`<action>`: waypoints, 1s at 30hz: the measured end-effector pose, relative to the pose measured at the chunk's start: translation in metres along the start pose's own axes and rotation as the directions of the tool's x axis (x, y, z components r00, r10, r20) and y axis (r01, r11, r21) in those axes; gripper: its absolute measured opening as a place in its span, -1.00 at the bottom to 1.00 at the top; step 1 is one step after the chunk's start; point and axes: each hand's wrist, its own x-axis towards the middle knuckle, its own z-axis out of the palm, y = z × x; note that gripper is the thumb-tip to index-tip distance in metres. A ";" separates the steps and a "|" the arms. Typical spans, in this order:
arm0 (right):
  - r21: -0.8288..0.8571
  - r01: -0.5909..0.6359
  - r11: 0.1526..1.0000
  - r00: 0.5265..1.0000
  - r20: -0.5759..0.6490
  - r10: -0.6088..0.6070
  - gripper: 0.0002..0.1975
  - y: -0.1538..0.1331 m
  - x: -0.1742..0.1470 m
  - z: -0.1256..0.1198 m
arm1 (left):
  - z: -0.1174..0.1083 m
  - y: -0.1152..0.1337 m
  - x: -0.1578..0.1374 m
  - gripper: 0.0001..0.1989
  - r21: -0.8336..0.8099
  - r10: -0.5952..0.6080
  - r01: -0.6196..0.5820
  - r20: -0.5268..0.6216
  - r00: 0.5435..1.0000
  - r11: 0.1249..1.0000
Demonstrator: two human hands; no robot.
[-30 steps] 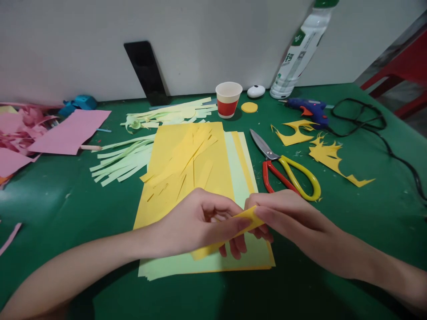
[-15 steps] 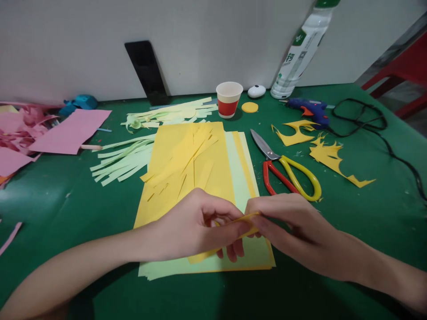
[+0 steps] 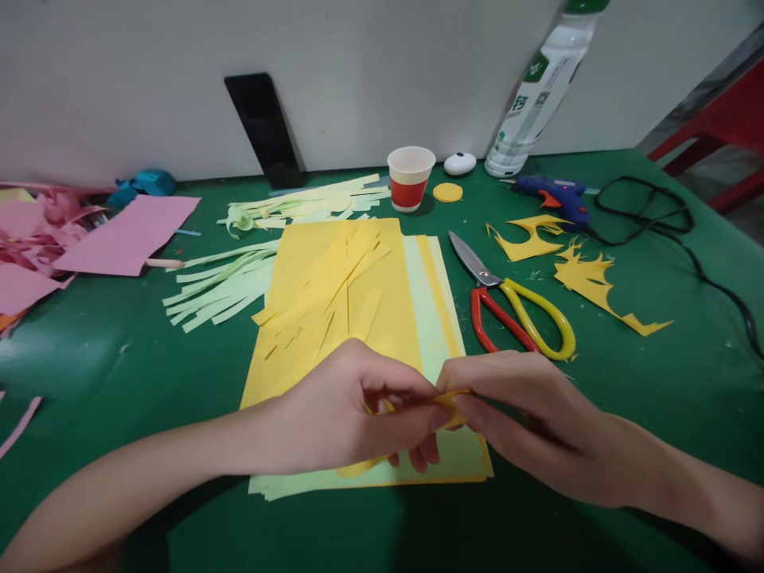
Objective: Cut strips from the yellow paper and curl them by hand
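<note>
Between my two hands is a yellow paper strip (image 3: 452,400). My left hand (image 3: 370,406) pinches it with thumb and fingers, and part of the strip is hidden behind that hand. My right hand (image 3: 525,422) grips its right end between thumb and forefinger. Beneath the hands lies a stack of yellow paper (image 3: 322,278) and pale green paper (image 3: 433,318), with loose yellow strips on top. Just beyond my right hand rest scissors (image 3: 489,278) with one red and one yellow handle, their blades pointing away.
Yellow offcuts (image 3: 597,278), a blue glue gun (image 3: 555,195) with a black cord and a red-and-white paper cup (image 3: 409,179) stand or lie behind. Pale green fringed paper (image 3: 230,282) and pink paper (image 3: 128,239) are leftward. A bottle (image 3: 543,87) and a black phone (image 3: 263,127) lean on the wall.
My right hand has turned slightly and its fingertips have come closer to my left. The strip's right end has dipped a little and looks more curled. Everything on the table stays put.
</note>
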 end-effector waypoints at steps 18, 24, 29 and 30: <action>-0.232 0.083 0.969 0.907 -0.384 -0.170 -0.74 0.024 0.009 -0.017 | -0.026 -0.010 0.010 -0.83 -0.231 0.011 -0.064 -0.222 0.975 0.971; -0.294 0.132 0.947 0.837 -0.479 -0.265 -0.78 0.032 0.005 -0.019 | -0.030 -0.011 0.009 -0.92 -0.244 0.060 -0.167 -0.394 0.917 0.955; -0.336 0.131 0.933 0.815 -0.499 -0.294 -0.78 0.031 0.006 -0.020 | -0.029 -0.010 0.009 -0.93 -0.243 0.068 -0.191 -0.440 0.895 0.951; -0.343 0.128 0.930 0.812 -0.502 -0.297 -0.78 0.031 0.006 -0.020 | -0.029 -0.010 0.009 -0.93 -0.245 0.071 -0.196 -0.440 0.895 0.950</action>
